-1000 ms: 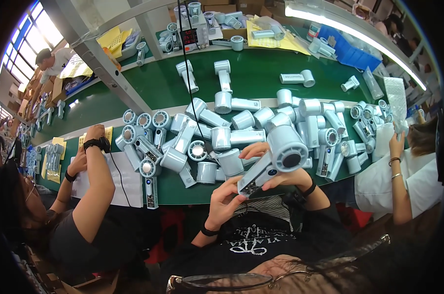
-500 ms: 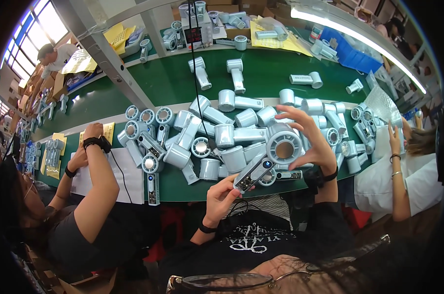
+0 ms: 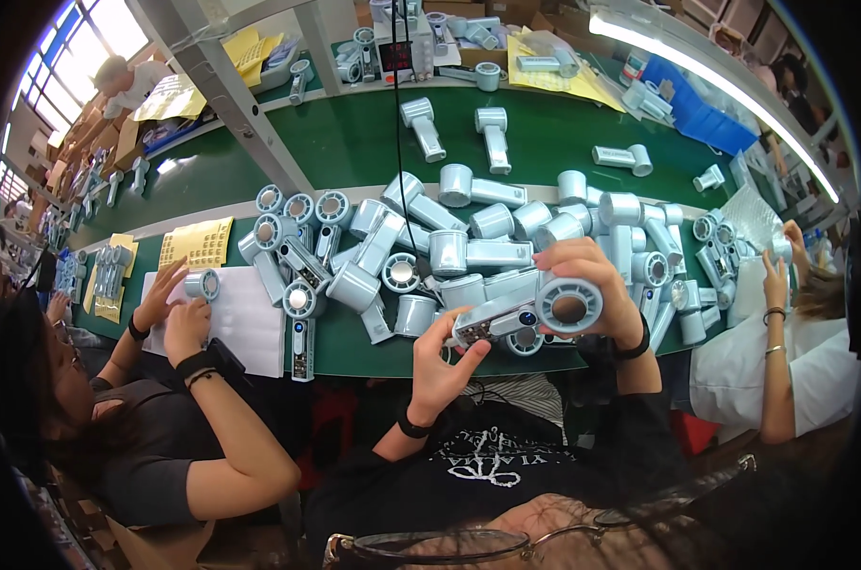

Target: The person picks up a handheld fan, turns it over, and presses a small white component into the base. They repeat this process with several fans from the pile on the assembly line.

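A light blue-grey handheld fan (image 3: 503,320) is held between my two hands, above the table's near edge. Its round slotted head points right, and its handle runs down to the left with a bare circuit board and a small blue-lit spot showing. My left hand (image 3: 439,372) pinches the handle's end between thumb and fingers. Around the back and right side of the head, my right hand (image 3: 613,296) is closed, its fingertips partly hidden behind it. Just beyond lies a heap of similar fans (image 3: 445,252), some with open slotted ends facing up.
On the left, a co-worker's hands (image 3: 185,328) work at a fan (image 3: 202,285) over white sheets (image 3: 245,323). Another person's hand (image 3: 777,280) is at the right. Behind the heap runs a green belt (image 3: 354,142) with several spaced fans. A black cable (image 3: 399,123) hangs down in front.
My right hand, spread apart beside the fan's head before, has closed around it. The fan has tilted to a flatter angle. The left co-worker's hands have shifted, with a fan now beside them.
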Demonstrator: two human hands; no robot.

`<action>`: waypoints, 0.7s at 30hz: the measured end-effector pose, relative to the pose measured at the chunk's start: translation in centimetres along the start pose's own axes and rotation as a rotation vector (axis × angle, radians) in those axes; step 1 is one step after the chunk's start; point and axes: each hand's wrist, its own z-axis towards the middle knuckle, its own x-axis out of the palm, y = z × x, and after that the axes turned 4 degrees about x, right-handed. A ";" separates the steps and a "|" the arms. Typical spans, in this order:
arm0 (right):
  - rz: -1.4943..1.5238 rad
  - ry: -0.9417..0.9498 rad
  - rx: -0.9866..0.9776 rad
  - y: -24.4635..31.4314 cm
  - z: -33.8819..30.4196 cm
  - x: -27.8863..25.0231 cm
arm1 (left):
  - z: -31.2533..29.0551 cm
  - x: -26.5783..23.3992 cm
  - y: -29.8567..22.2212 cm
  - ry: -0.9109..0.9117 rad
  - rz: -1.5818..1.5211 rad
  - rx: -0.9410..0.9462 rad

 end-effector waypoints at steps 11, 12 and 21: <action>-0.330 -0.067 -0.284 2.8 -1.0 0.8 | 0.6 0.5 -0.6 -0.148 0.060 0.038; -0.324 -0.067 -0.305 2.8 -1.0 0.8 | 0.5 0.5 -0.7 -0.149 0.061 0.037; -0.275 -0.105 -0.315 3.0 -0.9 0.8 | 0.4 -0.4 -1.7 -0.054 0.136 0.056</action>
